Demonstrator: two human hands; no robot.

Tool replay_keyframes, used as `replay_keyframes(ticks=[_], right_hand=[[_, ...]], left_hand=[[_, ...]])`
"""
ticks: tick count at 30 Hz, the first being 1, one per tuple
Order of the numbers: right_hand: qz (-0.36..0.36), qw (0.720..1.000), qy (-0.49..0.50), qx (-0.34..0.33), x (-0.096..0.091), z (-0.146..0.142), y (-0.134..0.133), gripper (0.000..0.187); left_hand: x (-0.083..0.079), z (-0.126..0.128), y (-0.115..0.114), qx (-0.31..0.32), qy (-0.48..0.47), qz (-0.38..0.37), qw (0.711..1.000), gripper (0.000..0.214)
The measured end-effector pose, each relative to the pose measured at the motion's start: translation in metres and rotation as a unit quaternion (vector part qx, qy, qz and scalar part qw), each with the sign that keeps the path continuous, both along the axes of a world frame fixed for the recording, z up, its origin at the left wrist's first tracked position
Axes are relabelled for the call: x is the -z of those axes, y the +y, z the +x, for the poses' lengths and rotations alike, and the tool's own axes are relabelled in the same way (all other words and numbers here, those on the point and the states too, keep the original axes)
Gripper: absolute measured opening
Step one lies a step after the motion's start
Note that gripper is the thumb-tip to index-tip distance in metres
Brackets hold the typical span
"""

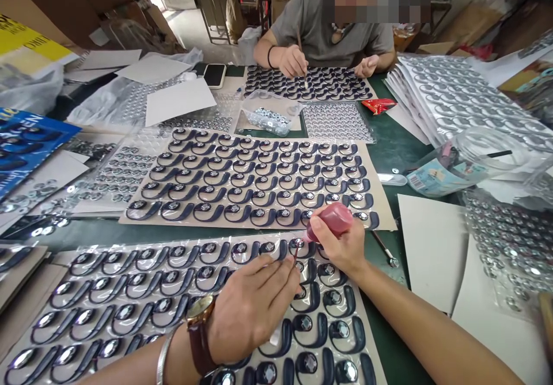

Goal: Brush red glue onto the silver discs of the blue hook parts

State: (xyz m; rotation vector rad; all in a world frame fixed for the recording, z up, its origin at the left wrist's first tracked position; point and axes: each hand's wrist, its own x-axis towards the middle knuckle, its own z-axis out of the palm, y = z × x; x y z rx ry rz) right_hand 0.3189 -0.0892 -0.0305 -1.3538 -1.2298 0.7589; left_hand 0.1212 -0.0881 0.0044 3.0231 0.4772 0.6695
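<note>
My right hand [341,246] is wrapped round a pink squeeze bottle [332,222]. The bottle is tipped, with its nozzle end down at the upper right of the near sheet. My left hand [257,301], with a watch on its wrist, lies low over that sheet. Its fingers are pressed together near the nozzle, on a thin pointed thing whose kind I cannot make out. The near card sheet [371,344] carries rows of dark, curved, hook-shaped pieces under clear plastic, many topped with a shiny faceted disc. The hand hides part of the rows.
A second filled sheet [142,219] lies just beyond. Further back are a clear tub [270,121] of small discs and a co-worker's hand [294,61] holding a thin stick over another sheet. A stick [383,246] and blank cards [432,241] lie at right.
</note>
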Motion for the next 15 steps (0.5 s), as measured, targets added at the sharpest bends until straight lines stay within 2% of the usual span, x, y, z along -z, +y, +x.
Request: replay_keyframes(ticks=[7, 15], right_hand=[[-0.011, 0.999, -0.045, 0.000, 0.003, 0.001, 0.000, 0.012], [0.019, 0.995, -0.102, 0.007, -0.001, 0.001, 0.002, 0.011]], left_hand=[[0.010, -0.001, -0.014, 0.018, 0.068, 0.073, 0.995, 0.038], [0.010, -0.001, -0.014, 0.022, 0.066, 0.079, 0.995, 0.039]])
